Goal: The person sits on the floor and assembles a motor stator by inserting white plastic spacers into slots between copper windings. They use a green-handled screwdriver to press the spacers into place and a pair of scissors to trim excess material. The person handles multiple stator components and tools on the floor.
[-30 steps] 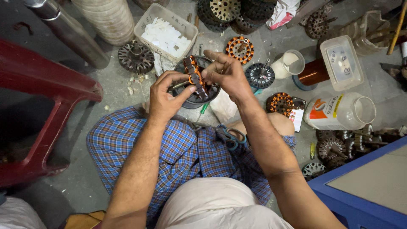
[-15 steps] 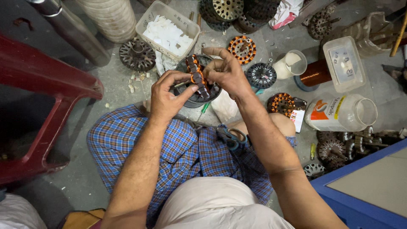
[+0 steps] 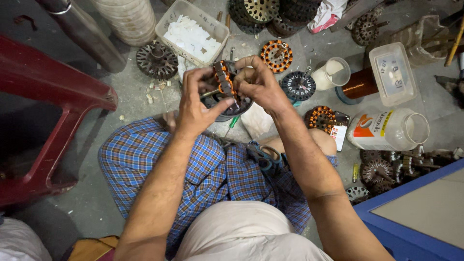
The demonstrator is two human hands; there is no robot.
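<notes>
- The grey concrete floor carried everything; the person sat on it in a blue checked cloth, knees toward the top edge of the view.
- A dark red plastic stool filled the left edge, and a blue-framed board cut across the bottom right corner.
- A clear plastic tub of white paper slips sat near the top edge, just above the hands, with a clear plastic jar lying on its side over to the right.
- Loose wound stators were scattered about, the nearest an orange-and-black wound stator ring just right of the tub.
- The round dark metal fan stator with copper-orange windings was the piece in hand, held up above the lap near the middle of the floor. Compared with a second ago it sat a touch closer to the camera and more tilted, so I'd guess the winding on that slot was still being worked.
- The left hand gripped its left rim, thumb stretched underneath, fingers curled tight on it.
- The right hand had its fingertips pinched together on the windings at the top; whether they held wire I couldn't tell.
</notes>
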